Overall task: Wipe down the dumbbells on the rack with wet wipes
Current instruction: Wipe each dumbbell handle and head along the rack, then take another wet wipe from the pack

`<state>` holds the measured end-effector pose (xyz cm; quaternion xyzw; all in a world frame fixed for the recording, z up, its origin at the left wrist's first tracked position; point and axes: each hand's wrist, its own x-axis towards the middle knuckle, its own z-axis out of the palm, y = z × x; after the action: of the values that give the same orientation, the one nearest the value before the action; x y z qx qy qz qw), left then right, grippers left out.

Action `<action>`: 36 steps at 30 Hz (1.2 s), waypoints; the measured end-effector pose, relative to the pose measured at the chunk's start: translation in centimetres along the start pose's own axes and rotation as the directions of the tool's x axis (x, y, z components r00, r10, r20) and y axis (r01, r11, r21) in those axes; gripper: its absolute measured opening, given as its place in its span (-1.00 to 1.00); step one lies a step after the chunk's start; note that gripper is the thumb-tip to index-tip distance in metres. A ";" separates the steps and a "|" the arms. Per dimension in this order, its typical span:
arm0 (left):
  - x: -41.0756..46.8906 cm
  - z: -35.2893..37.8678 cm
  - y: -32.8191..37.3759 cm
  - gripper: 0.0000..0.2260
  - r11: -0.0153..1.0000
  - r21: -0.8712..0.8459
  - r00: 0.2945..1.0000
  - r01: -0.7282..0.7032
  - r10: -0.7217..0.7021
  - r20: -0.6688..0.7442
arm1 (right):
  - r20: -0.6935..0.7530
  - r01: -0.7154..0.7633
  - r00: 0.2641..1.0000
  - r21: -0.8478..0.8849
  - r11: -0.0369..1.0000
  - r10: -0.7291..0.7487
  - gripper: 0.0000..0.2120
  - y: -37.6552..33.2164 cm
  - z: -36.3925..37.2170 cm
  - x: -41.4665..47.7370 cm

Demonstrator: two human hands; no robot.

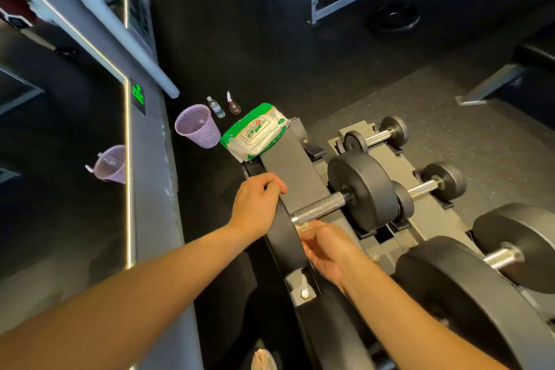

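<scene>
A black dumbbell (362, 189) with a knurled steel handle (319, 207) lies across the rack (288, 159). My left hand (256, 209) curls over the top rim of its near black weight plate (285, 237). My right hand (329, 249) holds a crumpled wet wipe (301, 226) against the near end of the handle, just below it. A green and white pack of wet wipes (255, 131) lies on the far end of the rack.
More dumbbells sit to the right: two small ones (375, 137) (432, 186) and big ones (510, 252) nearer me. A purple mesh bin (198, 126), a clear bottle (216, 106) and a spray bottle (233, 103) stand on the floor. A mirror wall (60, 129) runs along the left.
</scene>
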<state>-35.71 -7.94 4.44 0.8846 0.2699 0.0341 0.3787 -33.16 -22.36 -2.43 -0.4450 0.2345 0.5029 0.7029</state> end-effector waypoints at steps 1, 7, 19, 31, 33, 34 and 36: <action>0.0 0.0 -0.1 -0.68 1.000 -0.002 1.000 -0.005 0.005 -0.001 | -0.041 0.035 0.998 -0.098 0.995 -0.039 -0.77 0.2 0.2 -0.3; 0.1 0.2 -0.3 -0.67 1.000 -0.009 1.000 -0.016 0.016 -0.003 | -0.157 0.144 0.968 -0.298 0.943 -0.198 -0.92 0.9 0.3 -0.9; 0.3 0.0 -0.6 -0.69 1.000 -0.013 1.000 -0.014 0.014 0.027 | -0.367 0.158 0.925 0.140 0.977 -0.097 -0.83 -1.1 -0.4 -0.4; -0.4 -0.3 0.5 -0.70 1.000 0.022 0.999 -0.013 0.012 0.032 | -0.537 0.185 0.833 0.039 0.982 -0.136 -0.89 -3.4 -0.4 -1.2; -0.3 -0.5 0.6 -0.69 1.000 0.027 1.000 -0.015 0.015 0.026 | -0.514 0.170 0.828 -0.148 0.974 -0.223 -0.90 -3.1 0.7 -1.7; -0.3 -0.5 0.6 -0.69 1.000 0.026 0.999 -0.014 0.013 0.029 | -0.473 0.131 0.836 -0.320 0.939 -0.277 -0.88 -2.7 1.0 -1.8; -0.4 -0.5 0.7 -0.69 0.999 0.041 0.999 -0.021 0.020 0.037 | -0.321 0.035 0.898 -0.629 0.777 -0.300 -0.80 -2.3 1.7 -1.8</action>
<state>-35.88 -8.23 5.37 0.8955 0.2545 0.0160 0.3648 -31.90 -22.06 0.70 -0.7604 0.1584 0.3819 0.5008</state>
